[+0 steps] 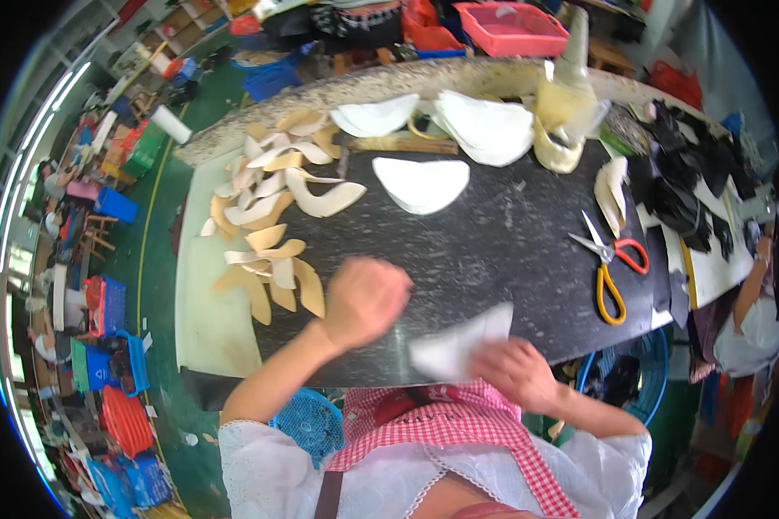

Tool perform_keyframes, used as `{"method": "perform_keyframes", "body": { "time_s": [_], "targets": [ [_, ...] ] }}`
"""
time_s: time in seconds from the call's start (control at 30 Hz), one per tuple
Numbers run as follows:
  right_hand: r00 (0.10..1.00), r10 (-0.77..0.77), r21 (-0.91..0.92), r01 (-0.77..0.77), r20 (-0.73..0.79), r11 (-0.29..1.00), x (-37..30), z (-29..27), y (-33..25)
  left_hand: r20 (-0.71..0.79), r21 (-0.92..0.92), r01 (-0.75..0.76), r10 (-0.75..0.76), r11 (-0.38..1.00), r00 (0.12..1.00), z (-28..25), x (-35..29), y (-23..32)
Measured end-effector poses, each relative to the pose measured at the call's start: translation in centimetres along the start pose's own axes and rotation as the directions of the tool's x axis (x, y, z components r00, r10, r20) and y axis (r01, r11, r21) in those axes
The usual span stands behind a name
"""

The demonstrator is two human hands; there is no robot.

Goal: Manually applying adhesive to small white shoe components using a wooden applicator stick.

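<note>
My right hand [515, 372] holds a white flat piece [459, 346] by its right side, over the front edge of the black tabletop [502, 233]. The piece is blurred and looks bent or folded. To its upper left, my left hand [368, 298] is raised above the table with curled fingers; blur hides what they may hold. Beyond the hands lies a white half-moon piece [421, 183]. Two stacks of similar pieces, a left stack [376, 116] and a right stack [485, 128], lie at the far side. Curved beige and white pieces [277, 173] are heaped near my left hand.
Scissors [610, 255] with one red and one yellow handle lie open at the right. A yellowish glue-crusted container [563, 112] stands at the far right. Black scraps [675, 177] lie beyond it. Blue baskets [307, 424] stand below the front edge. Another person's arm [749, 285] shows far right.
</note>
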State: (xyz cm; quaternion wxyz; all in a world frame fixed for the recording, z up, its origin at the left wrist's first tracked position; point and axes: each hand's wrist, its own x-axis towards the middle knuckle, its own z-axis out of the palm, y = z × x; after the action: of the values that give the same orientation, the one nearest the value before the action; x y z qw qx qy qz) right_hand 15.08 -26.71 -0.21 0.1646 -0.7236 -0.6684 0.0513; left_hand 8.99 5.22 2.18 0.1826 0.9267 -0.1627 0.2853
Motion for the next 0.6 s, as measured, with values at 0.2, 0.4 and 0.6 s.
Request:
{"method": "perform_keyframes", "body": {
  "time_s": [0.2,0.4,0.6],
  "targets": [
    [0.859,-0.048,-0.478,-0.237,-0.51,0.846,2.4,-9.0,2.5,0.106,0.243,0.057,-0.085,0.968,0.991,-1.2,-0.4,-2.3],
    [0.966,-0.224,-0.037,0.221,-0.13,0.975,8.4,-1.2,2.0,0.085,0.377,0.326,-0.383,0.867,0.92,-0.8,-0.6,-12.5],
    [0.923,0.211,0.448,-0.048,-0.322,0.893,7.8,-2.4,1.7,-0.033,0.078,0.099,-0.097,0.992,0.995,-3.3,1.3,-4.2]
  ]
}}
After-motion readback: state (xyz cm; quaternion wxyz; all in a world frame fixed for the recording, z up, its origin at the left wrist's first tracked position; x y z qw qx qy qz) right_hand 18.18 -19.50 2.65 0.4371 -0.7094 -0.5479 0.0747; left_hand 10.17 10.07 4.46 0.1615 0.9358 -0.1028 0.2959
